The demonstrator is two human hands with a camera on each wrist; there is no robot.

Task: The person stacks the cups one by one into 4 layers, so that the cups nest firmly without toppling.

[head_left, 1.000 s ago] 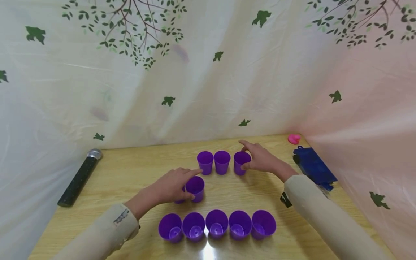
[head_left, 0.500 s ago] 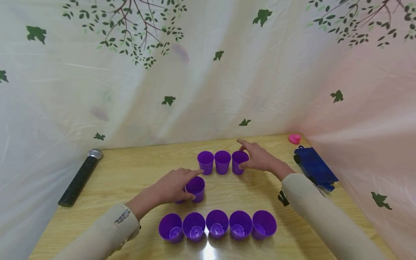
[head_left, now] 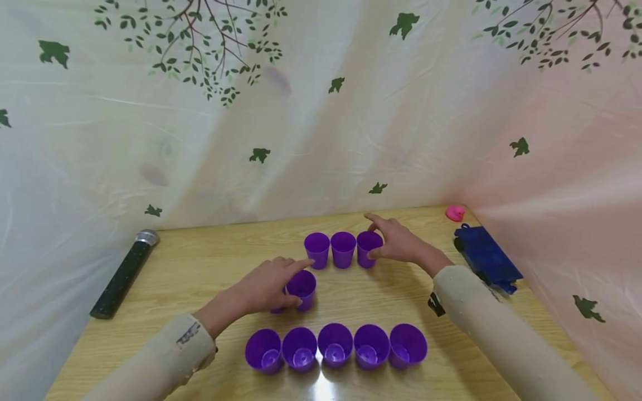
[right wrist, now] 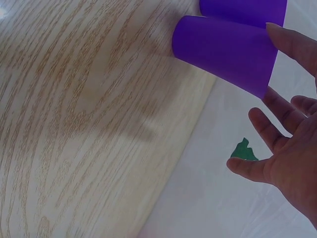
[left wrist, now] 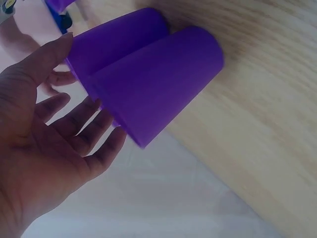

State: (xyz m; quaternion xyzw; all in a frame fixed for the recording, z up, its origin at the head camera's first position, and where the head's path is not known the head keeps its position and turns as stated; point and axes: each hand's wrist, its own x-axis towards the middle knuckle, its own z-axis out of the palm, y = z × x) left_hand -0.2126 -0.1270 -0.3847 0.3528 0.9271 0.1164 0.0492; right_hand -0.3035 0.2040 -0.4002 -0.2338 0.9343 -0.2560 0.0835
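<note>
Purple cups stand upright in three rows on the wooden table [head_left: 215,250]. My left hand [head_left: 263,287] holds a purple cup [head_left: 307,292] in the middle row by its rim, thumb on the near side and fingers on the far side. A second cup [head_left: 277,309] beside it is mostly hidden behind this hand; both cups show in the left wrist view, close together. At the back row's right end, my right hand [head_left: 403,245] pinches a purple cup [head_left: 364,253] near its rim. Left of it stand two more cups, the middle cup [head_left: 343,250] and the left cup [head_left: 317,248].
The front row of several purple cups [head_left: 335,345] lies nearest me. A black microphone [head_left: 120,284] is at the left edge. On the right are a blue object with wheels [head_left: 486,256] and a pink rubber duck [head_left: 455,213]. A patterned white curtain [head_left: 311,139] hangs behind.
My right hand has slid its cup left, closing the gap to the back row's middle cup. My left hand and its cup have barely moved.
</note>
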